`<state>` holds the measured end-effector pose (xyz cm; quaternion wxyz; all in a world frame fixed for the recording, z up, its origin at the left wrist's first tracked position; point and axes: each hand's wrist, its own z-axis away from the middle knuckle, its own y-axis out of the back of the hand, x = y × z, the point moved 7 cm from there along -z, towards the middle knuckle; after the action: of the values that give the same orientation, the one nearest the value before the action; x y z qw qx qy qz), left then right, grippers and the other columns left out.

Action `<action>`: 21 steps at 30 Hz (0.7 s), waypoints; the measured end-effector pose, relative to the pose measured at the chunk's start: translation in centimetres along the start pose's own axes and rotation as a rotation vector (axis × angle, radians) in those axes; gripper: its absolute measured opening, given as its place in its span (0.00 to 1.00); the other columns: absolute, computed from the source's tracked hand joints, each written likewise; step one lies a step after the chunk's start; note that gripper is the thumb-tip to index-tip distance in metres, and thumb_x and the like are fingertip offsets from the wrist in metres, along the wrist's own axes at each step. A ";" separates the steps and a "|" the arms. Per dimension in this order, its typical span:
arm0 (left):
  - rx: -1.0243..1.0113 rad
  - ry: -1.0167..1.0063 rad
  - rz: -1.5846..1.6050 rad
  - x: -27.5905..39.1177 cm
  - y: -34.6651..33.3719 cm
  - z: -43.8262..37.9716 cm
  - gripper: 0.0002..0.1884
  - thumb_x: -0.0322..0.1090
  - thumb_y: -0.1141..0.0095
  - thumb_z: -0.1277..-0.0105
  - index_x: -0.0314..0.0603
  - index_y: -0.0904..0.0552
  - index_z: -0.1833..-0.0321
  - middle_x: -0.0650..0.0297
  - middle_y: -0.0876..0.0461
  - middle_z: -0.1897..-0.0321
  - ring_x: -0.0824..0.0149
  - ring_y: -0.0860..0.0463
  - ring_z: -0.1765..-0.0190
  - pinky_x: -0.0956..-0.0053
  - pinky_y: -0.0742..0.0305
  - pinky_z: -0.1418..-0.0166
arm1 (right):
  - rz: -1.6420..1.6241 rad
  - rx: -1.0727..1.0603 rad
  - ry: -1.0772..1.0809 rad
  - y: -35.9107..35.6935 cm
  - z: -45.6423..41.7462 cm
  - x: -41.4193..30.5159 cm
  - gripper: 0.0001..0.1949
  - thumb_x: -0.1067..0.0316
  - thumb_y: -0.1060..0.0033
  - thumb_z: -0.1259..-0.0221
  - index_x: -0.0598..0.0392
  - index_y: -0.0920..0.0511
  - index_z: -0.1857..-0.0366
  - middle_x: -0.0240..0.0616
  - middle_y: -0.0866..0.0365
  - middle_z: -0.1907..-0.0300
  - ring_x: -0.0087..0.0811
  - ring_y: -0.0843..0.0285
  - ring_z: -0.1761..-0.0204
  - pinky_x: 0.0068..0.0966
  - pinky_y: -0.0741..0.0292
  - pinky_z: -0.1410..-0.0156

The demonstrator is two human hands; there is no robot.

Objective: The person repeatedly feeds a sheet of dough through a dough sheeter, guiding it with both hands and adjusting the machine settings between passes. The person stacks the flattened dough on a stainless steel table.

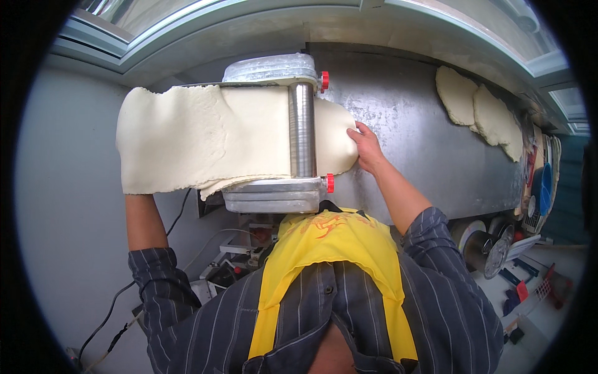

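Observation:
A wide sheet of pale dough (187, 135) lies across a metal dough sheeter (302, 131), passing under its steel roller. On the right of the roller, the sheet's rounded end rests by the metal worktop, and my right hand (368, 144) holds its edge between thumb and fingers. My left forearm goes under the left part of the sheet; the dough hides my left hand, so its grip cannot be seen. Red knobs (330, 183) sit on the right side of the sheeter's two housings.
Overlapping flat dough pieces (497, 119) lie at the back right of the metal worktop (420, 173). A blue bowl (545, 189) stands past its right end, with metal pots (483, 250) below. A black cable (110, 311) runs at the lower left. Window frames border the back.

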<state>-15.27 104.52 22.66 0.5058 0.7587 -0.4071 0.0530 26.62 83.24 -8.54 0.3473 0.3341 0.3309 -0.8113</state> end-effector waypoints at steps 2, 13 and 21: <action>0.013 -0.002 -0.005 -0.2 -0.1 -0.1 0.15 0.30 0.34 0.31 0.35 0.20 0.44 0.59 0.18 0.51 0.61 0.19 0.45 0.69 0.25 0.38 | 0.006 -0.001 -0.005 0.0 0.0 0.0 0.19 0.69 0.38 0.24 0.59 0.22 0.33 0.42 0.13 0.44 0.33 0.13 0.46 0.32 0.16 0.40; -0.002 0.085 0.109 -0.1 -0.6 0.0 0.16 0.30 0.38 0.25 0.35 0.22 0.38 0.61 0.19 0.46 0.64 0.19 0.42 0.70 0.26 0.34 | 0.098 0.043 0.040 1.9 0.0 -0.2 0.20 0.67 0.38 0.24 0.59 0.23 0.32 0.42 0.13 0.45 0.31 0.14 0.47 0.31 0.18 0.41; -0.065 0.045 0.218 -0.7 -1.3 0.4 0.13 0.33 0.46 0.20 0.36 0.24 0.39 0.62 0.20 0.48 0.66 0.20 0.43 0.68 0.25 0.34 | 0.215 0.051 0.060 2.9 -0.8 0.1 0.19 0.66 0.37 0.24 0.57 0.21 0.34 0.40 0.13 0.48 0.29 0.15 0.50 0.29 0.19 0.42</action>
<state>-14.96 104.78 21.18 0.5304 0.6919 -0.4771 0.1115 29.07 82.30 -9.98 0.4137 0.4004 0.2828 -0.7672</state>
